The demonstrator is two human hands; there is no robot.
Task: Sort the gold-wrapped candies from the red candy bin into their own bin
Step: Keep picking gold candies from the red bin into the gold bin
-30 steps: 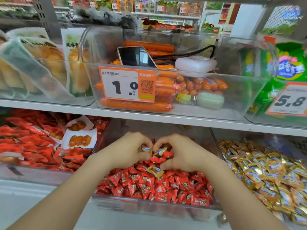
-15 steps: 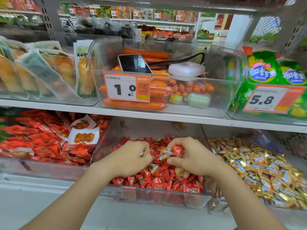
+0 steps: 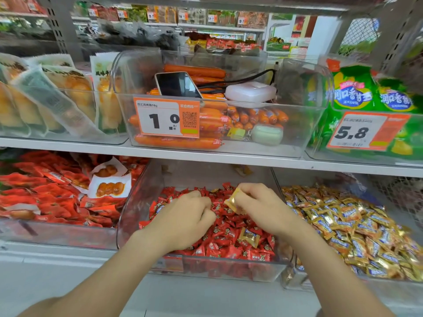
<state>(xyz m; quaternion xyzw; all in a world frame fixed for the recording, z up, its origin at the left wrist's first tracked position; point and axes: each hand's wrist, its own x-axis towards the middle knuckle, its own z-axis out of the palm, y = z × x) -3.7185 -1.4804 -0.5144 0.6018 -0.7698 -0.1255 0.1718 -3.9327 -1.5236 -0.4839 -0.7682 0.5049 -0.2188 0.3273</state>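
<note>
Evidently light and crinkly, the gold-wrapped candy (image 3: 233,200) is pinched by the right hand (image 3: 258,207) over the red candy bin (image 3: 135,209) (wrapper probably slippery, so grip mid-body); left hand (image 3: 183,216) curls among red candies (image 3: 225,233), grasp unclear.

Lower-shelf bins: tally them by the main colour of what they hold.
Red: 2, the packet bin and the red candy bin
Gold: 1, the gold candy bin
Total: 3
</note>
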